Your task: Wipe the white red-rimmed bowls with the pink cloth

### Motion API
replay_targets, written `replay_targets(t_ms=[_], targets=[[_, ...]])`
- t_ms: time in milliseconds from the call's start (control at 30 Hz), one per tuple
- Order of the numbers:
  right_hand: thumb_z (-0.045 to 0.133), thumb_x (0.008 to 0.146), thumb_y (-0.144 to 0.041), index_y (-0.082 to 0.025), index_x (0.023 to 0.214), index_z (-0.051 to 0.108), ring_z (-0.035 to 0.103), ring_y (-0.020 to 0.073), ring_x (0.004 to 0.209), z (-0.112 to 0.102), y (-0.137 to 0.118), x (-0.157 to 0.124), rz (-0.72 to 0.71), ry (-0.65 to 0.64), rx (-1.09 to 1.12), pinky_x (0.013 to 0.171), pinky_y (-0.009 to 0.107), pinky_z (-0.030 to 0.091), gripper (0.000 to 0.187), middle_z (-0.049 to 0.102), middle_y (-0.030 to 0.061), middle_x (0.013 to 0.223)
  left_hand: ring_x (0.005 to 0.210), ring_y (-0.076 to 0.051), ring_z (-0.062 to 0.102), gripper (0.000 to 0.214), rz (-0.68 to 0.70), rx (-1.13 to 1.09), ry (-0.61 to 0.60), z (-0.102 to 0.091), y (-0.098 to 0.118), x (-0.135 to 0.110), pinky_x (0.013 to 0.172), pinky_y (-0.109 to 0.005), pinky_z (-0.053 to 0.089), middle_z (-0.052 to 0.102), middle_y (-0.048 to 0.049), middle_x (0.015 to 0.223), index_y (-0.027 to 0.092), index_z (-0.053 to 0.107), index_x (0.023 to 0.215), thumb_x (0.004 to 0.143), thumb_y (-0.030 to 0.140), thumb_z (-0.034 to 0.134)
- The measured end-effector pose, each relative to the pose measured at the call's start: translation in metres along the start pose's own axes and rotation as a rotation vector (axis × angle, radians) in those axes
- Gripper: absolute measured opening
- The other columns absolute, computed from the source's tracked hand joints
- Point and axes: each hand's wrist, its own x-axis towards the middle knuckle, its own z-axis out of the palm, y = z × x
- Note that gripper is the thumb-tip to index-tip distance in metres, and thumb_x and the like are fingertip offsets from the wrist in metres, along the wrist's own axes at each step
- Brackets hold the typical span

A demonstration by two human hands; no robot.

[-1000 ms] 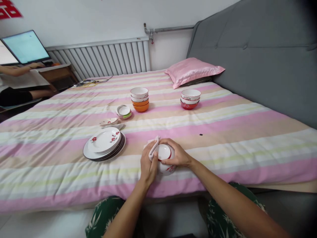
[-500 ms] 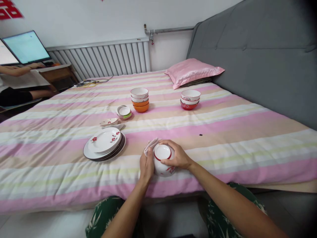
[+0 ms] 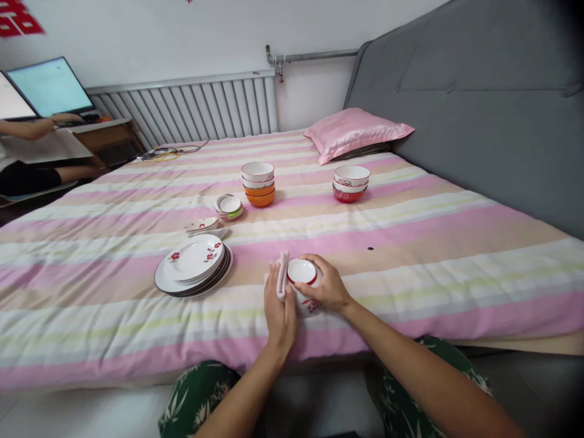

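Observation:
A white bowl (image 3: 310,306) with a red floral pattern and a red ring round its foot is held upside down at the near edge of the bed. My right hand (image 3: 327,285) grips it from the right, thumb and fingers around the foot. On the bowl's left side, my left hand (image 3: 279,310) presses a folded pale cloth (image 3: 283,277) against it, with the thumb on the near side of the fold. The bowl's rim faces down and is hidden.
Left of my hands lies a stack of plates (image 3: 194,258), with small dishes (image 3: 229,205) behind. Farther back stand a stack of white and orange bowls (image 3: 258,185) and another bowl stack (image 3: 350,184). A pink pillow (image 3: 358,132) rests by the headboard (image 3: 474,109). A person (image 3: 31,131) sits at far left.
My left hand and the cloth have shifted to the right and round the bowl's side, and the cloth's fold now stands more upright. The bowl has turned, its floral pattern moving left.

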Motion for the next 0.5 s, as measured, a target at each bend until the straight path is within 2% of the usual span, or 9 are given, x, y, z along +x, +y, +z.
replay_targets(t_ms=[167, 500], targets=[[0.072, 0.063, -0.036, -0.017, 0.108, 0.057, 0.061, 0.0238, 0.096, 0.002, 0.006, 0.002, 0.079, 0.045, 0.036, 0.089, 0.038, 0.048, 0.05, 0.064, 0.009, 0.106, 0.138, -0.026, 0.028, 0.051, 0.153, 0.235, -0.024, 0.005, -0.003, -0.011, 0.113, -0.051, 0.021, 0.037, -0.0133, 0.146, 0.02, 0.031, 0.143, 0.094, 0.035, 0.037], [0.073, 0.063, -0.042, -0.018, 0.104, 0.06, 0.062, 0.0233, 0.091, 0.002, 0.011, 0.006, 0.179, 0.116, 0.125, 0.085, 0.038, 0.049, 0.049, 0.066, 0.007, 0.101, 0.142, -0.027, 0.017, 0.06, 0.302, 0.396, -0.066, 0.011, 0.0, -0.017, 0.112, -0.052, 0.022, 0.025, -0.0139, 0.152, 0.02, 0.016, 0.148, 0.093, 0.031, 0.039]])
